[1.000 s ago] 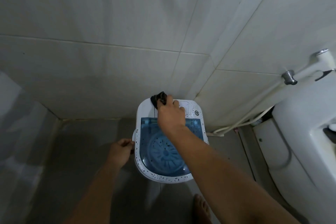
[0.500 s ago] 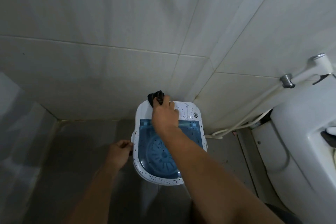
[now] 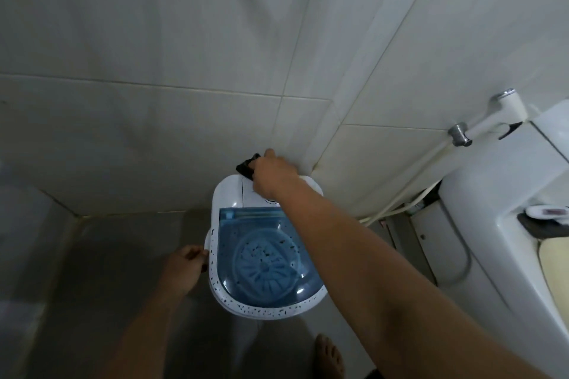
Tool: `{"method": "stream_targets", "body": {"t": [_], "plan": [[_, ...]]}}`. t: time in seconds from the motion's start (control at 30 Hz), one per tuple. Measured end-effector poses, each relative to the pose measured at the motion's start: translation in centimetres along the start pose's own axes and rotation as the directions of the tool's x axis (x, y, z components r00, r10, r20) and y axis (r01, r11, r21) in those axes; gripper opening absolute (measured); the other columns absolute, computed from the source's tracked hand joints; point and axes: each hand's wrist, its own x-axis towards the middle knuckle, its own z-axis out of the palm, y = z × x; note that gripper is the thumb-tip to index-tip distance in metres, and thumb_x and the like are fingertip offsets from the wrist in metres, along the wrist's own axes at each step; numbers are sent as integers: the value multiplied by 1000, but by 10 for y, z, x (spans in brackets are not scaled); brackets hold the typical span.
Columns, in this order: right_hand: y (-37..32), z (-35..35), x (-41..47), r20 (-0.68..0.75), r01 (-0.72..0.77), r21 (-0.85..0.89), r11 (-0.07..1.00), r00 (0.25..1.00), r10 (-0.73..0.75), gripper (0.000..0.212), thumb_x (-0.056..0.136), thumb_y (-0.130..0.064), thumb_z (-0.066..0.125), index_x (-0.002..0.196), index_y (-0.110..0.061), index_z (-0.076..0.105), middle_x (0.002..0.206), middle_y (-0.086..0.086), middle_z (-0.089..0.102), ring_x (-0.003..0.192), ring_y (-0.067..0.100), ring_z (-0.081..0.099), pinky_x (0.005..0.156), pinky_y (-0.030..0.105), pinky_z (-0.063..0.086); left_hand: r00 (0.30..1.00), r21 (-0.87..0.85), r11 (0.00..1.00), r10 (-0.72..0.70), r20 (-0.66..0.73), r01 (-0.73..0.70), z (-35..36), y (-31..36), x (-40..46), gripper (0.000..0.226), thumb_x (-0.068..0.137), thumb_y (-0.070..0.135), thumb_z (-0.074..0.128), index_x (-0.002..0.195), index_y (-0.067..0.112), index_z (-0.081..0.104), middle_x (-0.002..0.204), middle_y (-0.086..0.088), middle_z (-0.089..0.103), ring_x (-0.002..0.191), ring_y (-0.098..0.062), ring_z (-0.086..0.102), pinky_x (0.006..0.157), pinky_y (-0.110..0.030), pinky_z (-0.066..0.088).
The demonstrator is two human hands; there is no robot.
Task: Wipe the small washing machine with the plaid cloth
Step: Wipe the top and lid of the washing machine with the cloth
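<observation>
Your left hand [image 3: 184, 264] curls shut on the washing machine's [image 3: 228, 194] left rim; its blue lid [image 3: 261, 252] is closed, white edge speckled dark | your right hand [image 3: 274, 174] grips the dark bunched cloth [image 3: 245, 167] at the machine's back edge, against the tiled wall [image 3: 154, 71] | toilet [image 3: 492, 209] right of the machine, well apart; bare foot [image 3: 328, 355] near its front

The right hand [image 3: 274, 174] covered most of the cloth [image 3: 245, 167], so only a dark bunched corner showed and no plaid could be made out. That hand and forearm hid the washing machine's [image 3: 229, 194] control panel. The left hand [image 3: 184, 266] closed on something at the machine's side, too dark to identify. The toilet [image 3: 505, 200] ran off the right edge.
</observation>
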Motion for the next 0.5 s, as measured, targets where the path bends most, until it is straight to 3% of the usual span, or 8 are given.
{"method": "stream_targets", "body": {"t": [0.1,0.2,0.33,0.5], "plan": [[41,-1,6,58,-76,63,995,996,72,46,95,-23,59,140,-17,54,131,14,44,107,36,58,86,40,53,1000,18,1000,3,-14,-3,-1,-3,2,10,98,16,59,98,14,68,100,-12,75,92,-29,72,93,-49,54],[75,30,-26,-122,-114,220,969,982,143,45,96,-24,55,142,-25,55,132,14,46,113,35,54,93,46,52,1000,15,1000,3,-19,-3,-2,-6,7,10,98,18,59,97,14,69,98,-12,76,90,-29,73,93,-52,55],[85,93,-96,-382,31,50,998,924,-9,49,95,-23,58,144,-24,50,133,16,50,103,34,55,79,47,55,1000,-11,1000,11,-25,-11,1,0,-3,11,99,18,57,93,20,66,97,-8,75,92,-27,71,88,-47,55],[98,85,-91,-473,80,9,997,878,-66,38,99,-36,53,134,-23,60,134,12,54,109,32,53,82,45,49,1000,-2,1000,14,-27,-14,3,3,-7,11,99,18,57,92,21,65,99,-9,73,94,-28,70,92,-51,54]]}}
